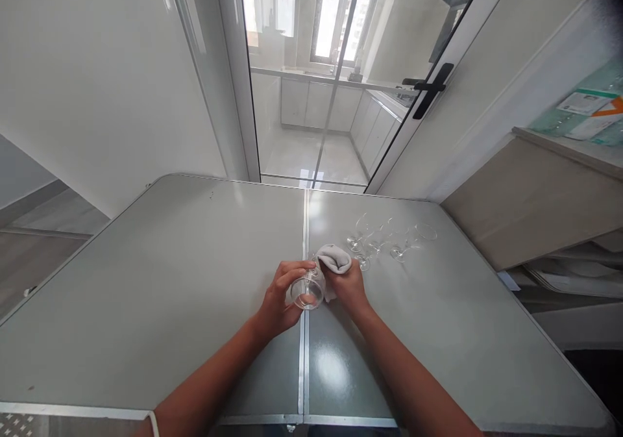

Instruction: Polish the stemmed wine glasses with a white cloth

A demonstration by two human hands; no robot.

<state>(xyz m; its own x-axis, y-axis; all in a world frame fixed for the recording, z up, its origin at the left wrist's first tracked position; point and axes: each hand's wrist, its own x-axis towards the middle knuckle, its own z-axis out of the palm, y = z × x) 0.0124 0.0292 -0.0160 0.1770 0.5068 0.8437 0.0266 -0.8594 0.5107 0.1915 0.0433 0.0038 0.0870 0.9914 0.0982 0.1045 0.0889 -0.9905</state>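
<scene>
My left hand point(282, 299) is wrapped around a clear wine glass point(308, 291), with its open rim tilted toward me above the table's middle seam. In my right hand point(348, 287) is a folded white cloth point(335, 259), bunched up right beside the glass. Whether the cloth touches the glass, I cannot tell exactly; they overlap in view. The far part of the glass is hidden behind my fingers and the cloth. Several more clear wine glasses point(398, 252) stand on the table just beyond my right hand, their outlines faint.
The grey-green folding table point(170, 281) has metal edging and a metal strip down its middle. Behind it is a glass door point(302, 125) with a black handle point(431, 91). At the right, a wooden shelf point(545, 190) carries plastic-wrapped bottles point(584, 109).
</scene>
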